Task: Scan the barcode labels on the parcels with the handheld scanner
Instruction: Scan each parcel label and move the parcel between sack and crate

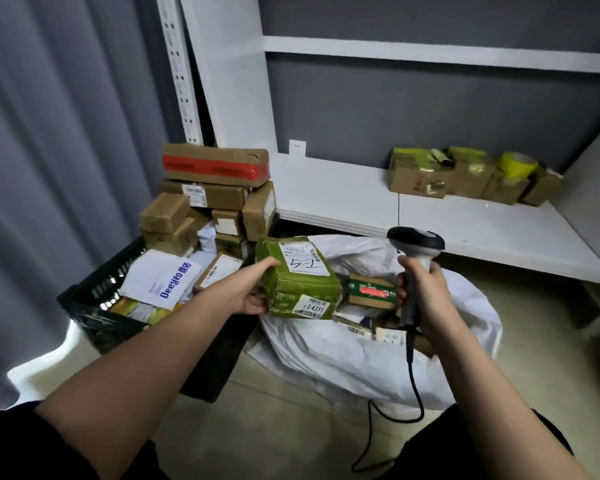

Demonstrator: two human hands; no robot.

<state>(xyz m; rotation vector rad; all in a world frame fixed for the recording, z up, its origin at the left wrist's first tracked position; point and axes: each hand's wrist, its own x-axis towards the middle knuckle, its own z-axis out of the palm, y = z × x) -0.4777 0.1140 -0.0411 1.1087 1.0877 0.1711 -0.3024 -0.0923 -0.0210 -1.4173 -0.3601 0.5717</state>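
My left hand (pixel 253 289) grips a green taped parcel (pixel 297 282) by its left side, above the white sack. A white shipping label with handwriting faces up on its top, and a second small label sits on its near side. My right hand (pixel 426 292) holds the handheld scanner (pixel 414 251) by its grip, to the right of the parcel. The scanner's black and white head is upright, and its cable hangs down to the floor.
A black crate (pixel 94 306) at the left holds several cardboard parcels and white mailers, stacked high. An open white sack (pixel 361 358) with more parcels lies on the floor. Several taped boxes (pixel 465 174) sit at the back right of a low white shelf (pixel 326 188).
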